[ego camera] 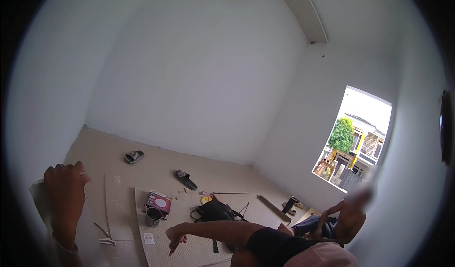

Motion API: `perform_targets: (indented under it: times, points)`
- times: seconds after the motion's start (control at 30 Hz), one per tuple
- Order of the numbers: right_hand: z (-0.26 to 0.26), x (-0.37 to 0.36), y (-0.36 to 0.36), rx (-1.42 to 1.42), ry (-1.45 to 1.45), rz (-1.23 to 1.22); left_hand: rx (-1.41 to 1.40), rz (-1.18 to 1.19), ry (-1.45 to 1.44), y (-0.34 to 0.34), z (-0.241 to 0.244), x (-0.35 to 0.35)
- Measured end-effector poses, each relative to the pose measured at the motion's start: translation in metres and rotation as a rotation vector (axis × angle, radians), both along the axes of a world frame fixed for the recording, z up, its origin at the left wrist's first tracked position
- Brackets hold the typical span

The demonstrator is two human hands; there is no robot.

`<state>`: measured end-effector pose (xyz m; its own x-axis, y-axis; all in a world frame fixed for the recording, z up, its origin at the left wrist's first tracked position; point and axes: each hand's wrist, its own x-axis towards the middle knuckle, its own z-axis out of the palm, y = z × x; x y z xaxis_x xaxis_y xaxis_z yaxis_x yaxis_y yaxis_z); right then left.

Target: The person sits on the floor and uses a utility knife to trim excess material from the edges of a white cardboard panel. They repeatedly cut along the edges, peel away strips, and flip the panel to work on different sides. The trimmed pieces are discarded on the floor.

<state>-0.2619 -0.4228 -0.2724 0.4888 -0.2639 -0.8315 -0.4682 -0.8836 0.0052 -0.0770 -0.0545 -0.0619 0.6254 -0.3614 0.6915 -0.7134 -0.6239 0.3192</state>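
Observation:
My left hand (65, 192), raised at the left with a ring and a wristband, is curled at the top of a pale board (39, 192). Its fingertips are partly hidden. My right hand is out of view. Another person's bare arm (217, 229) reaches in from the lower right, out of a dark sleeve (277, 244). That person's hand (176, 234) hangs over a textured sheet (160, 252) on the floor, with a thin dark thing at the fingers. A metal mug (153, 217) stands against an LED lamp box (159, 202). Beyond the arm lies a black bag (217, 210).
A pale pink rounded thing (323, 256) fills the bottom right. A second person (350, 217) sits on the floor under a window opening (355, 139). Slide sandals (134, 156), a dark bar (273, 208) and a dark cylinder (289, 203) lie or stand about the floor.

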Motion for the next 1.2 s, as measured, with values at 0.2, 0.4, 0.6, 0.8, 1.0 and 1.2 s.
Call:
perform_targets:
  times: [0.2, 0.4, 0.6, 0.8, 1.0, 1.2]
  points:
    - [0.021, 0.009, -0.051, -0.142, -0.12, 0.165, -0.077, -0.061, 0.137, 0.0, 0.024, -0.019]
    - [-0.036, -0.017, -0.044, 0.087, -0.164, 0.161, 0.0, -0.072, 0.034, -0.004, 0.043, -0.007]
    - [-0.071, -0.009, -0.038, 0.074, -0.287, 0.364, -0.177, 0.001, -0.14, -0.023, 0.151, 0.004]
    - [-0.12, -0.022, -0.059, -0.166, -0.32, 0.414, -0.238, 0.003, -0.009, -0.07, 0.244, 0.011]
    - [-0.099, -0.01, -0.04, -0.329, -0.118, 0.349, -0.491, 0.133, -0.036, -0.065, 0.23, -0.008]
    - [0.066, -0.004, -0.111, 0.267, -0.426, -0.288, -0.546, 0.202, -0.037, -0.049, 0.174, 0.004]
